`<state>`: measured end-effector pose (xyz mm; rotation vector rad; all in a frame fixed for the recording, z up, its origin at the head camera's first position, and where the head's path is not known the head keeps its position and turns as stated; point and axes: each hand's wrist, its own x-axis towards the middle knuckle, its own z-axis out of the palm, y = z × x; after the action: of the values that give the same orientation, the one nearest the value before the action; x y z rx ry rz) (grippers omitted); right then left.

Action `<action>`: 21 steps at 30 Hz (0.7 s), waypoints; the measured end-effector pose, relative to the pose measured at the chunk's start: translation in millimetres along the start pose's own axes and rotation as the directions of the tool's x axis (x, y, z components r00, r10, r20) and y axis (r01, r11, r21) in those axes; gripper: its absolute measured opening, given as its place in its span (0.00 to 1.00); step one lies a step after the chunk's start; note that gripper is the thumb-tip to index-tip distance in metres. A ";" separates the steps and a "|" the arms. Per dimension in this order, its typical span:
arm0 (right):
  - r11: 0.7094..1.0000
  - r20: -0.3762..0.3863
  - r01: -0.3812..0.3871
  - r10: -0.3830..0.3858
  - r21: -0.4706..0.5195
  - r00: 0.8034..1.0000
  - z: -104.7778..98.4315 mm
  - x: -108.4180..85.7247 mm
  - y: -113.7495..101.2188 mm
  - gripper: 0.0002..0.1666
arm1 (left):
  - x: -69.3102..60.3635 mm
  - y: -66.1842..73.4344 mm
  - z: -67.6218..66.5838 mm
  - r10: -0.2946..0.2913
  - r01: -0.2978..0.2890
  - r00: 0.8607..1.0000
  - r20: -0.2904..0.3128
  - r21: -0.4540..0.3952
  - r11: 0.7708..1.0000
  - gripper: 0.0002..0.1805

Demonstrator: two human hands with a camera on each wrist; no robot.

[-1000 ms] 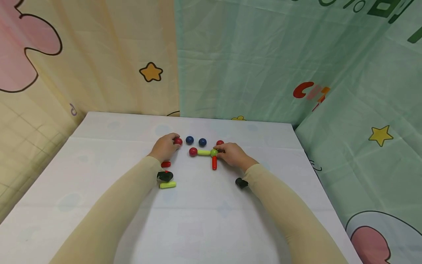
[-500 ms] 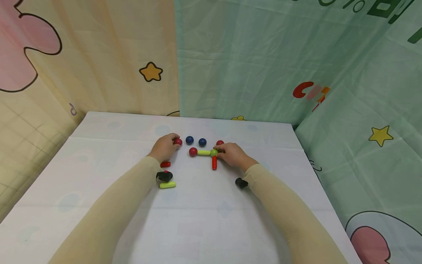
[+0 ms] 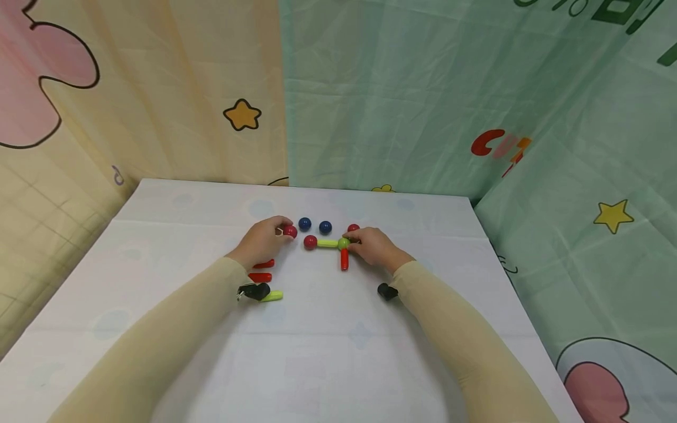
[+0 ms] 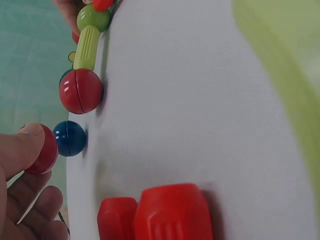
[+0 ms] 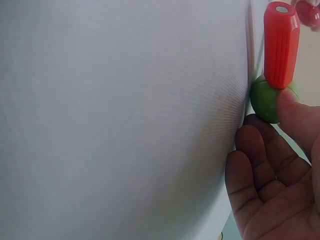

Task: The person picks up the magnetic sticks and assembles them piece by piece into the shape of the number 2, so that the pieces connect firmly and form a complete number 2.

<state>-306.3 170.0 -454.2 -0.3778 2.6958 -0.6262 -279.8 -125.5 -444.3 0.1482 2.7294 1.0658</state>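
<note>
My left hand (image 3: 260, 241) pinches a red ball (image 3: 290, 231) between thumb and fingers; in the left wrist view it sits off the table, in front of a blue ball (image 4: 69, 138). On the right, my right hand (image 3: 376, 248) holds a green ball (image 5: 265, 100) with the thumb on it. A yellow-green rod (image 3: 327, 244) joins that ball to another red ball (image 3: 310, 242) on its left. From the green ball a red rod (image 3: 344, 260) points toward me, with a metal disc on its free end. Behind the right fingers a further red ball (image 3: 353, 227) is partly hidden.
Two blue balls, one nearer the left (image 3: 304, 224) and one nearer the right (image 3: 325, 227), lie behind the joined pieces. Two loose red rods (image 4: 172, 215) and a yellow-green rod (image 3: 272, 296) lie by my left wrist. Printed curtains (image 3: 381, 106) hang beyond the white table (image 3: 328, 364).
My left hand has moved slightly right and toward me with the red ball, closer to the joined pieces. The left forearm swung outward, uncovering more of the red rods. My right hand stays put.
</note>
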 end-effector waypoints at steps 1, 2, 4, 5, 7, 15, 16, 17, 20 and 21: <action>1.000 -0.001 0.003 -0.003 -0.002 1.000 0.0 0.4 0.2 0.25 | -2.3 1.3 1.0 0.012 -0.012 1.000 0.012 0.002 1.000 0.25; 1.000 -0.002 0.006 -0.006 -0.005 1.000 0.1 0.8 0.4 0.25 | -4.8 2.6 2.1 0.028 -0.028 0.999 0.025 0.007 1.000 0.25; 1.000 -0.004 0.011 -0.011 -0.010 1.000 0.1 1.3 0.6 0.26 | -9.5 5.9 5.4 0.063 -0.064 0.997 0.042 0.021 0.998 0.25; 1.000 -0.006 0.014 -0.014 -0.014 1.000 0.0 1.6 0.6 0.26 | -11.7 7.6 7.7 0.080 -0.081 0.996 0.051 0.026 0.996 0.24; 1.000 -0.007 0.017 -0.017 -0.018 1.000 0.1 2.0 0.7 0.26 | -15.9 11.0 13.2 0.107 -0.109 0.992 0.068 0.029 0.994 0.24; 1.000 -0.001 0.008 -0.008 -0.026 1.000 0.6 3.3 0.6 0.26 | -29.6 29.3 38.5 0.100 -0.093 0.980 0.174 -0.047 0.995 0.22; 1.000 -0.002 0.008 -0.008 -0.026 1.000 0.6 3.3 0.7 0.26 | -30.8 31.1 41.5 0.101 -0.094 0.978 0.181 -0.045 0.995 0.22; 1.000 -0.003 0.009 -0.009 -0.027 1.000 0.7 3.1 0.7 0.26 | -31.9 32.9 44.4 0.102 -0.096 0.977 0.186 -0.044 0.994 0.22; 1.000 -0.005 0.011 -0.011 -0.026 1.000 0.6 2.3 0.4 0.26 | -34.7 37.1 52.4 0.125 -0.121 0.973 0.193 -0.031 0.992 0.22; 1.000 -0.005 0.012 -0.012 -0.026 1.000 0.5 2.1 0.3 0.26 | -35.4 38.1 54.8 0.135 -0.133 0.971 0.195 -0.024 0.991 0.22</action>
<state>-308.0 169.4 -455.3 -0.3994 2.7113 -0.5968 -232.2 -67.4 -452.2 0.4193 2.5662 1.0386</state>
